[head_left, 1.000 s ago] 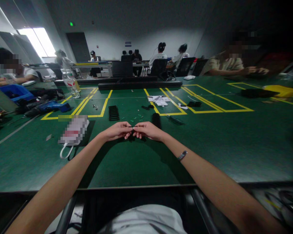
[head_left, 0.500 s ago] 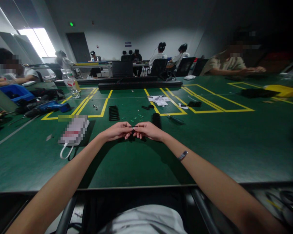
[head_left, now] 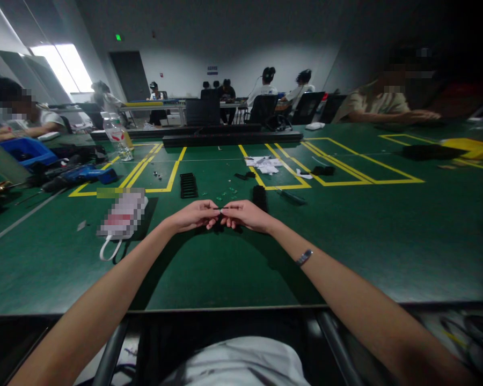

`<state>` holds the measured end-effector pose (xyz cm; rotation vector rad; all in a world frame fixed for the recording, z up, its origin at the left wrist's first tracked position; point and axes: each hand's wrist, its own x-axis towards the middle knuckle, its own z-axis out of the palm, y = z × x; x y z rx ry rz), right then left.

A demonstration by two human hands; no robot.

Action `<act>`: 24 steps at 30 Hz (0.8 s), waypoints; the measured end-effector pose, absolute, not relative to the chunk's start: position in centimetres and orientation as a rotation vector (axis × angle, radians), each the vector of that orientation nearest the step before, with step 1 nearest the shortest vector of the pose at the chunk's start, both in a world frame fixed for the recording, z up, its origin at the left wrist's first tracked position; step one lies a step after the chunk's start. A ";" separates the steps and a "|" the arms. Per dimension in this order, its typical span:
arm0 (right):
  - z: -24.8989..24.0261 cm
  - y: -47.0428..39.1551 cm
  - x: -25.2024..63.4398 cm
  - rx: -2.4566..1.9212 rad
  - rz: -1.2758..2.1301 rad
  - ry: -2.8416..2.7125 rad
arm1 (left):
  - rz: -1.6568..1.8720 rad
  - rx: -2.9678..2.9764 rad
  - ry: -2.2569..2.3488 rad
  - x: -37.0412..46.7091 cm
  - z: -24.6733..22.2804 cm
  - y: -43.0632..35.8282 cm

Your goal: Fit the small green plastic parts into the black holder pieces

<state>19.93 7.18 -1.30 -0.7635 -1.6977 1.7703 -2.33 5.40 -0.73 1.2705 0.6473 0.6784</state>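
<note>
My left hand [head_left: 199, 215] and my right hand [head_left: 240, 215] meet at the middle of the green table [head_left: 225, 268], fingertips together. Both pinch one small dark piece [head_left: 221, 208], mostly hidden by the fingers. Just beyond them lie several tiny green parts [head_left: 225, 194]. A black slotted rack [head_left: 188, 185] lies flat past my left hand, and a black ribbed block [head_left: 259, 197] is close behind my right hand.
A pouch with a strap [head_left: 123, 214], a bottle [head_left: 118, 136], a blue bin [head_left: 28, 153] and a power drill [head_left: 82, 174] are at left. Crumpled paper [head_left: 264, 164] and a thin tool [head_left: 292, 197] lie right of centre. People sit on both sides.
The whole view has shifted slightly. My hands stay together on the small dark piece, with hardly any movement.
</note>
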 end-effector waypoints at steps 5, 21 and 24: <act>-1.2 7.1 19.8 -0.771 1.771 -1.677 | 0.694 1.272 0.669 -2.2 -0.7 5.3; -1.3 6.7 19.9 -0.746 1.812 -1.450 | 0.958 1.259 0.822 -0.9 -0.3 3.8; -1.2 6.8 20.0 -0.739 1.847 -1.403 | 1.188 1.317 0.963 -0.3 0.4 3.2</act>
